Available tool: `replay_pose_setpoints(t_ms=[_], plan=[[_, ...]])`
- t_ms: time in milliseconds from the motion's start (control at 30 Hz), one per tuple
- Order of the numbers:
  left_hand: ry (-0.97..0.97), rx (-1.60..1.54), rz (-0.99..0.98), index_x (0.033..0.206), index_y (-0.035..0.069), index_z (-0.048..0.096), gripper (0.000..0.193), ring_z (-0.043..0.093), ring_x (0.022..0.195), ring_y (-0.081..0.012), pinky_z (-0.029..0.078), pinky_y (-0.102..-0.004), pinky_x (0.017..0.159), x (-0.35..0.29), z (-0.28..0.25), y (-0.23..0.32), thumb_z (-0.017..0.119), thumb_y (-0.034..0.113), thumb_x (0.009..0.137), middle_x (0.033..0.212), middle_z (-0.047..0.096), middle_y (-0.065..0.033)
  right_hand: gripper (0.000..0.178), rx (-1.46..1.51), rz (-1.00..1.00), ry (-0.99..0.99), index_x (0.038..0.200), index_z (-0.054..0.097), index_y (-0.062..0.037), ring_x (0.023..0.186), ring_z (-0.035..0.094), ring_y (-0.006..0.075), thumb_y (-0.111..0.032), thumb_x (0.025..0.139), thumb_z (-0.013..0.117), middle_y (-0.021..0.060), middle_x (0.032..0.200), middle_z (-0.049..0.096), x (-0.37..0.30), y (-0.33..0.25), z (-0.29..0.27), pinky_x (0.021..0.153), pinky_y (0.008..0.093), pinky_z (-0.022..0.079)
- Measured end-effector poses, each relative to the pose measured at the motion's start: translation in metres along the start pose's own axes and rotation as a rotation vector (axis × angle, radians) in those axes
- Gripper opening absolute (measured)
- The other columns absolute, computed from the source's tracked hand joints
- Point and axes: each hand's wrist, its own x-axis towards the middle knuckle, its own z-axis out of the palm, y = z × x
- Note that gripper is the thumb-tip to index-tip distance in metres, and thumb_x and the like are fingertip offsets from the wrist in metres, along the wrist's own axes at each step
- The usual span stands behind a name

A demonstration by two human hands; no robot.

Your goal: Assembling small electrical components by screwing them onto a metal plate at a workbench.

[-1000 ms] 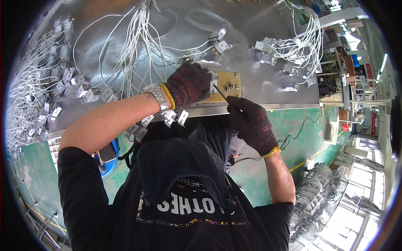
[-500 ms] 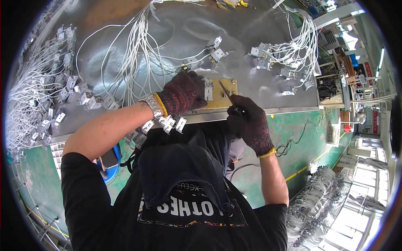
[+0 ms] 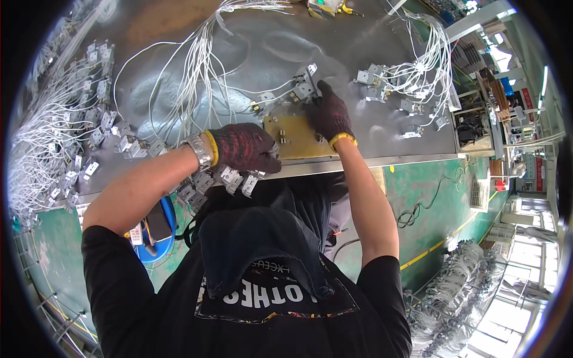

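A brass-coloured plate (image 3: 304, 143) with small raised metal fittings lies at the table's near edge. My left hand (image 3: 248, 148), in a dark red-and-black knit glove, is closed beside the plate's left edge. Whatever its curled fingers hold is hidden. My right hand (image 3: 329, 114), gloved alike, is at the plate's far right corner. A thin dark shaft, seemingly a screwdriver (image 3: 311, 82), sticks up from its fingers. That hand is right at a pair of metal lamp-holder-like connectors (image 3: 303, 88) on white wires. More such connectors (image 3: 231, 176) hang over the table edge below my left hand.
A bundle of white wires (image 3: 200, 65) spreads over the metal table (image 3: 268, 53). Many wired connectors (image 3: 98, 89) crowd the left side, and another wired cluster (image 3: 421, 77) lies at right. A yellow tool (image 3: 346, 8) is at the far edge. A blue tub (image 3: 156, 249) stands below left.
My left hand has moved left and nearer, off the plate; the connector seen there earlier is gone from it. My right hand has moved up and left to the wired connectors beyond the plate.
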Motion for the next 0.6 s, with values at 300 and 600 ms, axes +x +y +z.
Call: replay_pose_setpoints(t_ms=[300,600], plan=[[0.237,0.031,-0.274,0.105,0.002,0.069,0.059,0.071,0.091,-0.0373,0.056,-0.0487,0.083,0.000,0.000,0.015,0.078,0.053,0.078,0.094,0.072,-0.0190,0.030,0.532,0.335,-0.413,0.109,0.066,-0.0022,0.069,0.069,0.0225,-0.017,0.085,0.076,0.0116,0.083,0.069,-0.012,-0.030,-0.041,0.061,0.0366,0.059],[0.448,0.223,-0.089,0.114,0.001,0.067,0.065,0.070,0.097,-0.0362,0.054,-0.0483,0.086,0.000,0.015,0.008,0.080,0.051,0.074,0.103,0.071,-0.0178,0.023,0.958,0.461,-0.284,0.107,0.064,-0.0003,0.056,0.060,0.0142,-0.007,0.088,0.073,0.0060,0.070,0.062,-0.090,-0.054,-0.050,0.048,0.0290,0.050]])
